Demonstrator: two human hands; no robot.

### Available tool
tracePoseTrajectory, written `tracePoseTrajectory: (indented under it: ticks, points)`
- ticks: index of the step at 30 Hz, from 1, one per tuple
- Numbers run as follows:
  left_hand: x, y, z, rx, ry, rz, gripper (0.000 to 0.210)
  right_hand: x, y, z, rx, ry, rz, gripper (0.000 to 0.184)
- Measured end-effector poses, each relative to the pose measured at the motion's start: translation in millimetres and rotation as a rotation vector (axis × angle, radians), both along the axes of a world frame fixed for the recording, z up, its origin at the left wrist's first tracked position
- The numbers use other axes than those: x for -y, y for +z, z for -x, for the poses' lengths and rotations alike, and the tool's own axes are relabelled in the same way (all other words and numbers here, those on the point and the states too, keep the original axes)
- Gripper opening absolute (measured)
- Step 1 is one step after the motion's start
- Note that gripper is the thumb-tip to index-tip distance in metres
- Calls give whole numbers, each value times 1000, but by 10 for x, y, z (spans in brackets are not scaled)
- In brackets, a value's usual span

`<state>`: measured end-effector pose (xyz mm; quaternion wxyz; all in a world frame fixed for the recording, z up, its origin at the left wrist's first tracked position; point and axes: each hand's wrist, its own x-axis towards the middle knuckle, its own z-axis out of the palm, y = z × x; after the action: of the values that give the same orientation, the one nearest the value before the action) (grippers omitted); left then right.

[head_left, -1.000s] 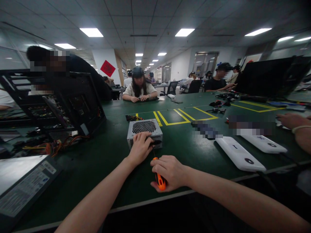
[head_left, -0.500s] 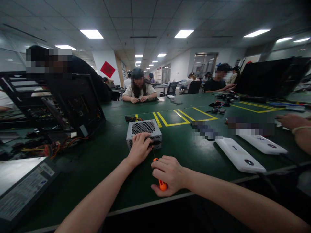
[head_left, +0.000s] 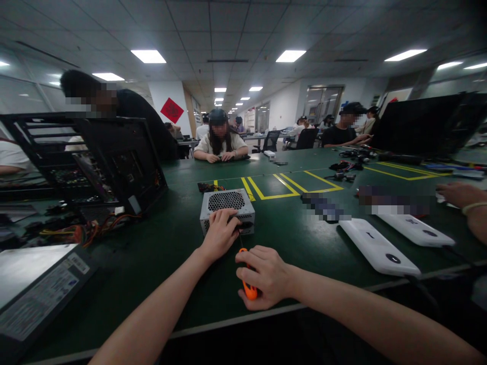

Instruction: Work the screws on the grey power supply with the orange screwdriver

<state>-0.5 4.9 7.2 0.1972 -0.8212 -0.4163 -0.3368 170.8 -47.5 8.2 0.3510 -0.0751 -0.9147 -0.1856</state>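
Note:
A grey metal power supply unit [head_left: 227,199] with a honeycomb grille on top stands on the green table in front of me. My left hand [head_left: 219,232] is closed over its near edge, with the fingers bent down onto the front face. An orange-handled screwdriver [head_left: 250,291] is in my right hand [head_left: 267,276], whose fingers wrap round the handle. Its thin shaft points away from me to the front face, close to my left fingertips. Those fingers hide the tip. Behind the unit lies a bundle of cables [head_left: 211,187].
An open black computer case [head_left: 127,157] with loose wires [head_left: 81,233] stands left, behind another power supply [head_left: 41,294]. White power banks [head_left: 380,248] lie at right. A co-worker's hand [head_left: 462,195] is at the right edge; another person [head_left: 220,144] sits opposite.
The view has shifted slightly. The screwdriver handle has tilted a little in my right hand, while my left hand stays on the power supply unit.

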Motion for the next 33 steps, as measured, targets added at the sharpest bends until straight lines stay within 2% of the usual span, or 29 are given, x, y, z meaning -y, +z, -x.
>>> tracePoseTrajectory:
  ticks: [4,11,17,22,33]
  points:
    - [-9,-11,-3,11,-1,-5,13,0,0,43,24,-30,-10,36]
    - [-5,-10,-7,8,4,-3,13,3,-26,33,53,-19,43,18]
    - [3,-3,-1,10,-4,-2,13,-4,12,47,40,-15,16,47]
    - [-1,-8,1,8,-8,-3,12,21,-12,48,18,-13,58,29]
    - [-4,-11,-5,12,0,-4,12,31,31,31,39,-47,-113,12]
